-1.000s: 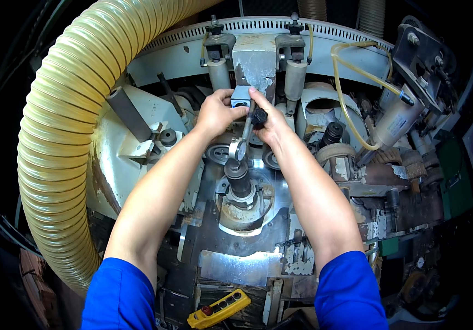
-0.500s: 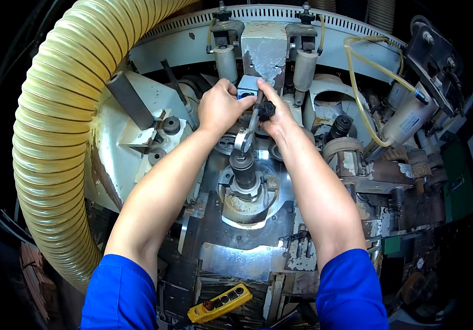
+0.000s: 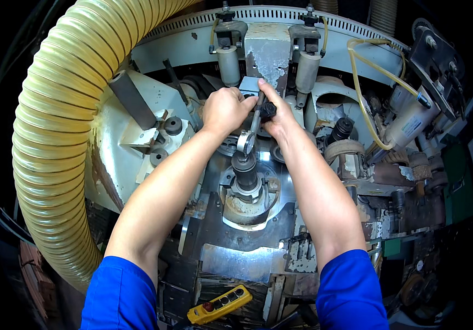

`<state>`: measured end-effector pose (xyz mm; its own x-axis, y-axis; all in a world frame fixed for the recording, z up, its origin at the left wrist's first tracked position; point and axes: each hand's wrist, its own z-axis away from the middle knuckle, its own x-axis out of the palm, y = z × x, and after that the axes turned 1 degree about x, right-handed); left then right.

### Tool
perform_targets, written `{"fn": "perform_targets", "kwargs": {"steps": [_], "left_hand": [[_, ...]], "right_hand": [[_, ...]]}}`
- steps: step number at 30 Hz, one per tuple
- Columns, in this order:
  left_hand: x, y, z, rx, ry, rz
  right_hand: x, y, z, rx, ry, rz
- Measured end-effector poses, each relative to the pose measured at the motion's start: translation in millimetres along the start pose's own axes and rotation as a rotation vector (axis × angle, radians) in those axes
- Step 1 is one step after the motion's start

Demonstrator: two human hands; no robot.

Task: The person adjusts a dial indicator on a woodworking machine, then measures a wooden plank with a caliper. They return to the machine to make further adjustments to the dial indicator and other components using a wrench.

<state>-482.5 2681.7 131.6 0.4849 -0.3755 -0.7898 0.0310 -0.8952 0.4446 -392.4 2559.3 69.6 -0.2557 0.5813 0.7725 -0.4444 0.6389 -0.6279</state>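
Both my arms reach forward over a machine to a small blue-grey magnetic base (image 3: 249,84) against the paint-worn upright column. My left hand (image 3: 226,111) is closed at its near face, thumb and fingers covering that face. My right hand (image 3: 280,116) grips the base's right side, thumb on its upper edge, other fingers partly hidden. A rod (image 3: 255,122) with a black clamp knob (image 3: 268,111) runs from the base toward me beside my right palm. At its near end a round dial gauge (image 3: 245,143) sits just above the dark cylindrical spindle (image 3: 245,170).
A thick yellow ribbed hose (image 3: 52,143) curves along the left. Air cylinders (image 3: 308,71) flank the column (image 3: 268,52); another cylinder (image 3: 410,118) with a yellow tube stands at the right. A yellow push-button pendant (image 3: 220,304) lies near the front.
My left fingers have shifted over the near face of the magnetic base, covering the round dark spot seen there before. My right hand stays in place; the view has moved slightly.
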Motion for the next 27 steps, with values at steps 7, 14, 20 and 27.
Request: {"fn": "perform_targets", "kwargs": {"steps": [7, 14, 20, 27], "left_hand": [[-4, 7, 2, -0.03, -0.038, -0.018], [14, -9, -9, -0.127, -0.075, 0.226], [13, -7, -3, -0.495, -0.304, 0.931], [12, -6, 1, -0.476, -0.298, 0.909]], "right_hand": [[3, 1, 1, 0.007, 0.012, -0.01], [4, -1, 3, -0.009, -0.041, 0.025], [1, -6, 7, 0.019, -0.036, 0.061], [0, -5, 5, 0.021, -0.001, 0.119]]}}
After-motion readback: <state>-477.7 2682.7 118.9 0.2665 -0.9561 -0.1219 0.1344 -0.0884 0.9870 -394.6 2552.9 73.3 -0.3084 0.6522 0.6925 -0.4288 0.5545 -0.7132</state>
